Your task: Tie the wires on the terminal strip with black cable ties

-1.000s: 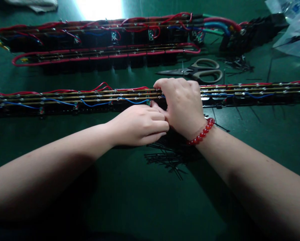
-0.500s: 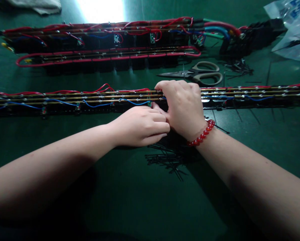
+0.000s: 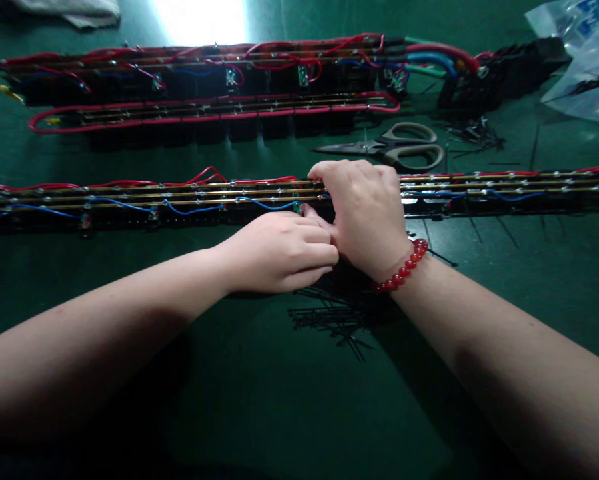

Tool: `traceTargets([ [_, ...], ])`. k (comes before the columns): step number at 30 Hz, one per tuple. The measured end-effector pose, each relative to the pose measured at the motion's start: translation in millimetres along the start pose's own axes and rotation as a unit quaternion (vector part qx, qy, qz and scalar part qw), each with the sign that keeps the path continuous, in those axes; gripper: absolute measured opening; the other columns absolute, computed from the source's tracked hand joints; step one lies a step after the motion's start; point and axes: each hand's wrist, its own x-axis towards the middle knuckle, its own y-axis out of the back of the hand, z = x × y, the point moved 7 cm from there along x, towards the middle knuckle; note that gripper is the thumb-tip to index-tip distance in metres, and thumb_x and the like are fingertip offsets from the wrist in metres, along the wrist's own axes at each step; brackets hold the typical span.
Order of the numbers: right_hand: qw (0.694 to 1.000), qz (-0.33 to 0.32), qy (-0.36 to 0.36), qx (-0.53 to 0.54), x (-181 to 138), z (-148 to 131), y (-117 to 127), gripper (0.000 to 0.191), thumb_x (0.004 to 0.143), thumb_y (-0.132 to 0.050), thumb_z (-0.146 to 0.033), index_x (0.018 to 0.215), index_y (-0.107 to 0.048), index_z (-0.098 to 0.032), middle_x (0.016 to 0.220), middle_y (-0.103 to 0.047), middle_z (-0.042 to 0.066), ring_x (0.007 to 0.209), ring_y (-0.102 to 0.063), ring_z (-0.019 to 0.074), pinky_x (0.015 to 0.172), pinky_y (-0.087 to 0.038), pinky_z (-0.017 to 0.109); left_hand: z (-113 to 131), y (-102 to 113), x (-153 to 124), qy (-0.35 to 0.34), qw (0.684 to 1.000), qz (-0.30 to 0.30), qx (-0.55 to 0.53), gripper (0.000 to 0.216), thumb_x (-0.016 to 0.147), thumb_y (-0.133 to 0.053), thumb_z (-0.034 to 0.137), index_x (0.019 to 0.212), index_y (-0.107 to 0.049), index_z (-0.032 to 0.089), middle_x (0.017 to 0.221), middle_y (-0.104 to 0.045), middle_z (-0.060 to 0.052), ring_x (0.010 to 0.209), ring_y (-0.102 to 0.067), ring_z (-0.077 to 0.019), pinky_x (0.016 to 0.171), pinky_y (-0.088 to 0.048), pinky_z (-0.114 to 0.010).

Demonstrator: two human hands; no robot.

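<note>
Right hand (image 3: 369, 210), curled over wired strip (image 3: 194, 199); left hand (image 3: 285, 251), fingers bent, alongside; what either pinches, we cannot tell. We should press gently, sparing the blue wire (image 3: 272, 205).

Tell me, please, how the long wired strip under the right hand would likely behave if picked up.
The long wired strip would probably sag or flex if lifted at one point, being slender and running past both side edges. Its blue wires bow loosely, so they might snag.
</note>
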Motion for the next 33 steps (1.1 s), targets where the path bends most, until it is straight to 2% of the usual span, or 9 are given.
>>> traceTargets([
  [9,1.0,0.01,0.0,-0.019,-0.6,-0.7,2.0,0.032,0.092,-0.057,-0.038,0.12,-0.056,-0.023,0.113,-0.069,0.008,0.108,-0.06,0.0298,0.09,-0.04,0.046,1.1,2.2,-0.4,-0.007,1.0,0.018,-0.002,0.022,0.096,-0.049,0.022,0.094,-0.07,0.019,0.093,-0.073,-0.002,0.084,-0.065,-0.0182,0.082,-0.048,-0.032],
  [15,1.0,0.0,-0.003,-0.017,-0.2,-0.5,1.8,0.033,0.093,-0.054,-0.04,0.121,-0.055,-0.023,0.113,-0.068,0.008,0.11,-0.059,0.03,0.091,-0.039,0.046,0.2,0.0,-0.1,0.003,1.0,0.003,-0.003,0.022,0.097,-0.048,0.024,0.094,-0.07,0.02,0.094,-0.073,-0.002,0.086,-0.066,-0.0177,0.082,-0.048,-0.031],
  [27,0.999,0.021,0.02,-0.017,0.9,-1.1,1.2,0.033,0.096,-0.045,-0.042,0.119,-0.055,-0.02,0.109,-0.066,0.006,0.107,-0.063,0.0319,0.09,-0.045,0.053,1.5,0.5,-0.4,-0.001,1.0,0.013,-0.002,0.023,0.097,-0.048,0.023,0.094,-0.071,0.019,0.093,-0.072,-0.002,0.086,-0.066,-0.0181,0.082,-0.05,-0.032],
  [33,0.999,0.02,0.017,-0.021,1.7,-1.3,1.6,0.034,0.093,-0.051,-0.042,0.118,-0.056,-0.019,0.108,-0.066,0.005,0.108,-0.064,0.0334,0.091,-0.046,0.055,1.3,0.1,-0.9,0.0,1.0,0.016,-0.001,0.023,0.096,-0.049,0.023,0.093,-0.071,0.019,0.094,-0.072,-0.002,0.086,-0.066,-0.0183,0.083,-0.051,-0.032],
])
